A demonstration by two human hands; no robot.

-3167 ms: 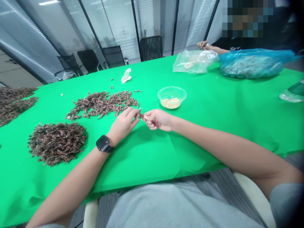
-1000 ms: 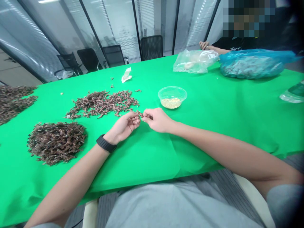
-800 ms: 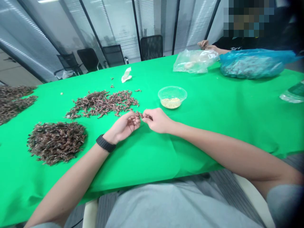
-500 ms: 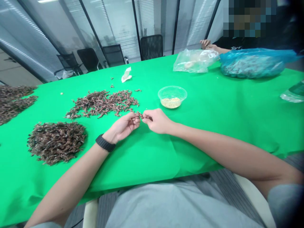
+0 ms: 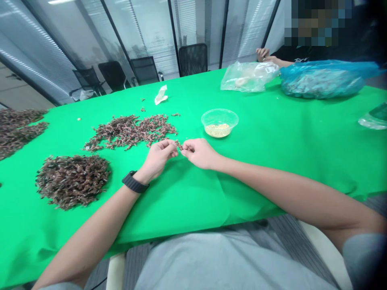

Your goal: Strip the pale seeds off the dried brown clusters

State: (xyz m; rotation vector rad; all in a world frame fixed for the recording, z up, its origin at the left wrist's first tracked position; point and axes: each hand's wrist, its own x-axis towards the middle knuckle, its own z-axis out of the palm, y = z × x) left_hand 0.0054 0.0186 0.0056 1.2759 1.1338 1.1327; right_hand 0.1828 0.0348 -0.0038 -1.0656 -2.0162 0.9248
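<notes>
My left hand (image 5: 161, 156), with a black watch at the wrist, pinches one end of a small, shrivelled, dried brown piece (image 5: 179, 146). The other end sits between the thumb and curled fingers of my right hand (image 5: 199, 153). Both hands are closed and nearly touch, just above the green cloth. Beyond my left hand lies a loose spread of similar dried brown pieces (image 5: 130, 131). A clear plastic bowl (image 5: 219, 117) stands beyond my right hand, with small pale yellowish bits (image 5: 218, 130) at its bottom.
A dense round heap of brown pieces (image 5: 73, 181) lies left of my left forearm, and more heaps (image 5: 18, 129) reach the left edge. Crumpled white tissue (image 5: 161, 95), a clear bag (image 5: 249, 76) and a full blue bag (image 5: 323, 79) lie farther back. Another person's hands (image 5: 266, 55) show behind the bags.
My left hand has turned over: its palm faced up before, and now its back shows more, with the fingers curled at the brown piece. My right hand has stayed almost still.
</notes>
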